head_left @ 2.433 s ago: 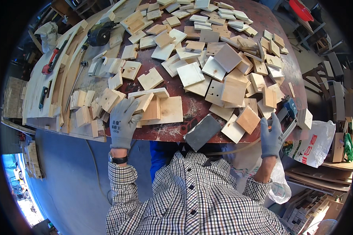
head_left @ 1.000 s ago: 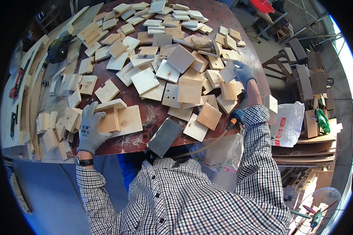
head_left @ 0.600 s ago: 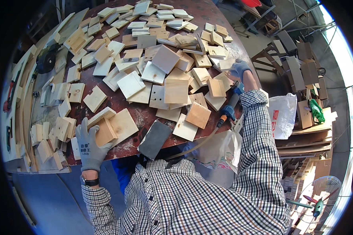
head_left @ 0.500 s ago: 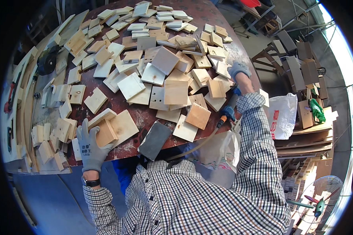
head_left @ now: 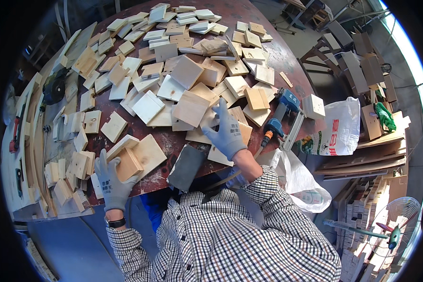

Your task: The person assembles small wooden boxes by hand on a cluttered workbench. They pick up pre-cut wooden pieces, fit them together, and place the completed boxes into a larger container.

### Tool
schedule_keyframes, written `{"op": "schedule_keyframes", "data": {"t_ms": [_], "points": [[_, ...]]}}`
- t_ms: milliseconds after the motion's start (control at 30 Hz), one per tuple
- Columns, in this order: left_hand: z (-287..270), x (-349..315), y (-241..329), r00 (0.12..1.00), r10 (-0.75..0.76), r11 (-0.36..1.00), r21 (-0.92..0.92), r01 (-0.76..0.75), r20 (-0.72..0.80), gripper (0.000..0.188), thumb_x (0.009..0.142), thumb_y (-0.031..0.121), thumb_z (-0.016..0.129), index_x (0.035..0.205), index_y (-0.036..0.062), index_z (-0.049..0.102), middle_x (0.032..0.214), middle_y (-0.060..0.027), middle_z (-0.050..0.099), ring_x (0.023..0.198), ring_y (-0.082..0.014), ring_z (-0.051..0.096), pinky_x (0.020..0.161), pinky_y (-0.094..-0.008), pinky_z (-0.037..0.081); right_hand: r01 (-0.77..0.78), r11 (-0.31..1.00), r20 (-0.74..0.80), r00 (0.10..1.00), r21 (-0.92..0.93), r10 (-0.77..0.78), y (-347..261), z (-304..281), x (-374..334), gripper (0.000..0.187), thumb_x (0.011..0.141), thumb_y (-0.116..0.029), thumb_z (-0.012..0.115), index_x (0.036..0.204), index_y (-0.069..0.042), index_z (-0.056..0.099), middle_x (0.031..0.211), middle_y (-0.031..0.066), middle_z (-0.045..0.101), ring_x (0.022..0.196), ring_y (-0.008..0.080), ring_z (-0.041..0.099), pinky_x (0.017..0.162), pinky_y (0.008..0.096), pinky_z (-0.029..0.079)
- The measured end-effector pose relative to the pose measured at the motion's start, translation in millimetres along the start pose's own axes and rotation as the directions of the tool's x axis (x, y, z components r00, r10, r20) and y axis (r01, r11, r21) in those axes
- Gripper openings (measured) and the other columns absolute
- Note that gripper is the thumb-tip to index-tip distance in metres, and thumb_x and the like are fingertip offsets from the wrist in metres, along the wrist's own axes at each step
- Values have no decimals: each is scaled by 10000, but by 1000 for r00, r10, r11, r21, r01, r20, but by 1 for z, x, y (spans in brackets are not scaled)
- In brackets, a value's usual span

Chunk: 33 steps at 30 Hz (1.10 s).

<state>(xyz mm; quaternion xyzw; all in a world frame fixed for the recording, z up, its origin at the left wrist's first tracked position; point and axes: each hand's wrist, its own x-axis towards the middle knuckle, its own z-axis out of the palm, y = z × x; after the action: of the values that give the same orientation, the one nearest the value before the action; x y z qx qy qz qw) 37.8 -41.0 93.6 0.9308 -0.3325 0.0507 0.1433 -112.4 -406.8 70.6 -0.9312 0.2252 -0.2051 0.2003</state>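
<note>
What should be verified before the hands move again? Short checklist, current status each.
1. Left hand at the small wood block: ok.
2. Right hand gripping a piece from the wood pile: cannot tell, fingers reach in among the pieces.
3. Blue power tool out of both hands: ok, lying on the right.
4. Hose clear of the right arm: not ok, passes behind it in this view.
5. Dark gray slab fully on the table: not ok, appears to overhang.

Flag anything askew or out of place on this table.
The dark grey slab juts past the table's near edge, so it looks easily knocked off. The pale wood blocks lie in a loose, overlapping heap at mixed angles, rather than stacked.
</note>
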Motion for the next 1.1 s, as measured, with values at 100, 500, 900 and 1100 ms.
{"op": "schedule_keyframes", "data": {"t_ms": [100,500,900,1100], "points": [[3,-5,-4,1000,-14,1000,9,14,1,697,703,369,925,1225,100,548,1666,-184,294,1496,-501,272,1226,-617,274,-41,961,41,998,-275,55,1,-9,2,1096,765,-514,833,1557,45,321,1310,210,599,1301,356,485,1112,515,345],[7,-2,-5,999,-54,998,-24,54,-3,825,679,355,934,1382,133,563,1685,-184,263,1521,-515,234,1246,-614,267,-58,910,259,949,-410,177,-22,-46,28,881,655,-567,768,1338,-54,552,1211,187,612,1201,383,516,1100,498,312],[-10,-20,5,976,-212,963,-180,201,-44,1245,723,238,926,1662,54,129,1703,-252,158,1563,-420,235,1265,-465,296,205,938,228,935,279,-272,-71,-88,-22,1009,650,-250,886,1534,-70,436,1469,167,524,1369,399,459,1179,497,343],[-9,-27,4,911,-395,830,-380,408,116,1297,705,331,940,1647,21,104,1645,-266,295,1495,-425,376,1195,-460,405,534,764,152,775,363,-614,-141,-6,1,934,646,-210,880,1476,-63,479,1479,142,522,1361,368,477,1181,510,352]]}}
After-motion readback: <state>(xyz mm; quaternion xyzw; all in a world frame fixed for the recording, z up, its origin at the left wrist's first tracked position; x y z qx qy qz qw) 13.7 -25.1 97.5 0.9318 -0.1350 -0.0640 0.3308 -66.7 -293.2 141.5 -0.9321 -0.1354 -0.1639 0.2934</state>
